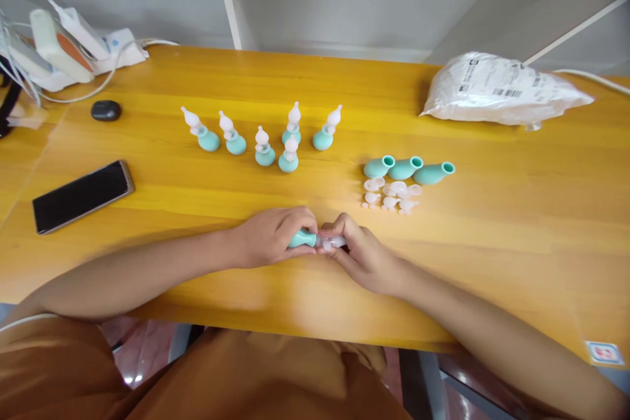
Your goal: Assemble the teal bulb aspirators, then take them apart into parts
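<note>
Left hand (273, 235) closed around a teal bulb (302, 238), fingers wrapped over its body so that only the end toward the other hand shows. Right hand (361, 252) meeting it from the other side, fingers pinched shut on a clear white tip (331, 242) at the bulb's mouth; whether the tip is seated in the bulb or only held against it, impossible to tell. Both hands low over the near middle of the yellow wooden surface (197, 197), knuckles almost touching. Farther back, left of centre, six finished pieces (263, 138) standing upright in a loose row, each a teal base with a white tip on top, two of them set close one behind the other. To the right of the hands, three more teal bulbs (407, 169) lying on their sides in a line, open mouths pointing right, touching or nearly so. Just in front of those, a small heap of loose white tips (391, 195). At the far right, a white plastic bag (502, 88) with printed labels, lying flat. On the left, a dark phone (83, 195) face up, a small black oval case (105, 110) behind it, and in the far left corner a cluster of chargers and white cables (63, 49).
</note>
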Demonstrator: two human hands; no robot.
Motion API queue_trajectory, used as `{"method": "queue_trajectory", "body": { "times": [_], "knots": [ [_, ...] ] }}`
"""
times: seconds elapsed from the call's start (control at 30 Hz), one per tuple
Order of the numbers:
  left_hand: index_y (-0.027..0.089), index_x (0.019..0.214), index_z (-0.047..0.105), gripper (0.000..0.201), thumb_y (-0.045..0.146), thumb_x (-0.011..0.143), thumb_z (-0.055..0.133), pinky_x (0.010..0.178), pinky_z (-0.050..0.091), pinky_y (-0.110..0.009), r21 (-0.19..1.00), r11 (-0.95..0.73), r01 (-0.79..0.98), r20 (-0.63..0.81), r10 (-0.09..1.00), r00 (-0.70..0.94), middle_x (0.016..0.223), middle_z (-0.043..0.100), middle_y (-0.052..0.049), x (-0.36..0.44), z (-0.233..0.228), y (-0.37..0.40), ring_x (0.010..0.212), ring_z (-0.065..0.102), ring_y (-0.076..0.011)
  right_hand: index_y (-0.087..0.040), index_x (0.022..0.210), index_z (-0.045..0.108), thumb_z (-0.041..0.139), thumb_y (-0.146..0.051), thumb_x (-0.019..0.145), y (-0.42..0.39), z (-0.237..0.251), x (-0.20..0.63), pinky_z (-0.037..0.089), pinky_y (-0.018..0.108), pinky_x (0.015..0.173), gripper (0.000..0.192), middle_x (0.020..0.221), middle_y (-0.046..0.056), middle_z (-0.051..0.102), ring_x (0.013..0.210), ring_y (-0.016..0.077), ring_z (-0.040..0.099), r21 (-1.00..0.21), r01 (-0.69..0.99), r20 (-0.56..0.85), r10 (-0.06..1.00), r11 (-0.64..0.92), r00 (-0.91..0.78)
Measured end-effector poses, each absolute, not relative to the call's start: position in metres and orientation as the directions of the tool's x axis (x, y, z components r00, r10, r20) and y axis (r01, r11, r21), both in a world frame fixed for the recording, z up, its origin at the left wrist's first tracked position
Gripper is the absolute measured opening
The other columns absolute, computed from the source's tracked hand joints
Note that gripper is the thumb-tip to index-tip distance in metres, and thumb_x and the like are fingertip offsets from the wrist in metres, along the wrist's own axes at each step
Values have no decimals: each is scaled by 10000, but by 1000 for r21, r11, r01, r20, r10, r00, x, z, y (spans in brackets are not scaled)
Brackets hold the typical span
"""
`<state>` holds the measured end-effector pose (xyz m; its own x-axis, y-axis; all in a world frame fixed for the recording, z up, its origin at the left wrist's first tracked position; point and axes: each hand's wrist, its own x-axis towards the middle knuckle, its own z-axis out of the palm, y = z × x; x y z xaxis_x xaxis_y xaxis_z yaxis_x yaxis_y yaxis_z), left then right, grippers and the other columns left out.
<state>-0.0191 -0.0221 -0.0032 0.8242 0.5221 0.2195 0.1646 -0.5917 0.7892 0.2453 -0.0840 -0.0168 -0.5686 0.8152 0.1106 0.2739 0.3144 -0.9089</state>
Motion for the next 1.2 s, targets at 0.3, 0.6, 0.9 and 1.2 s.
{"method": "queue_trajectory", "body": {
  "times": [0.3,0.6,0.9,1.2],
  "knots": [
    [242,1328,480,330,227,1077,694,950,621,-412,750,-659,59,393,515,762,1234,666,-122,-18,-11,-14,1115,699,-248,-246,1059,561,531,-347,1202,-66,-16,250,474,359,714,178,892,66,775,697,224,674,-445,561,364,714,698,-599],
    [242,1373,415,428,132,1057,681,982,636,-453,686,-727,26,441,443,781,1266,596,-136,-17,-8,-14,1193,651,-261,-233,1028,572,484,-334,1223,-68,-16,248,449,366,744,237,810,22,736,671,200,628,-447,542,333,695,712,-637],
    [266,1488,353,681,124,966,768,1035,651,-523,684,-730,-3,436,406,803,1375,545,-175,-19,-10,-14,1330,628,-327,-241,1033,559,514,-327,1209,-68,-16,249,443,358,717,201,795,30,719,652,213,584,-428,592,358,730,682,-582],
    [277,1440,363,540,93,1031,663,981,669,-471,694,-720,22,398,409,822,1353,570,-166,-19,-10,-17,1252,675,-284,-238,1010,585,482,-308,1220,-62,-18,254,410,381,735,244,784,16,725,645,204,587,-364,527,323,635,768,-702]
  ]
}}
